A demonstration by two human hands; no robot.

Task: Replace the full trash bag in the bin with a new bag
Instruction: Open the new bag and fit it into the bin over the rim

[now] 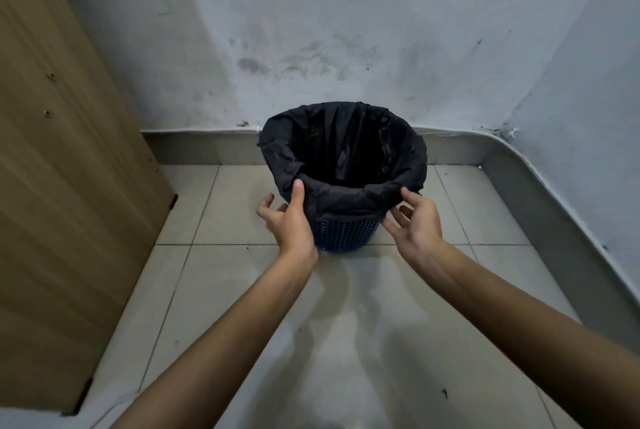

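Note:
A dark blue lattice bin [343, 232] stands on the tiled floor near the back wall. A black trash bag [346, 151] lines it, its edge folded down over the rim, and its inside looks dark and hollow. My left hand [289, 217] is at the bin's near-left side, thumb tip touching the folded bag edge, fingers spread. My right hand [415, 220] is at the near-right side, thumb tip on the bag edge, fingers apart. Neither hand closes around the bag.
A tall wooden panel [69, 186] stands on the left, close to the bin. Stained pale walls [346, 30] form a corner behind and to the right, with a grey skirting [554, 213] along their base. Pale floor tiles [346, 324] lie under my arms.

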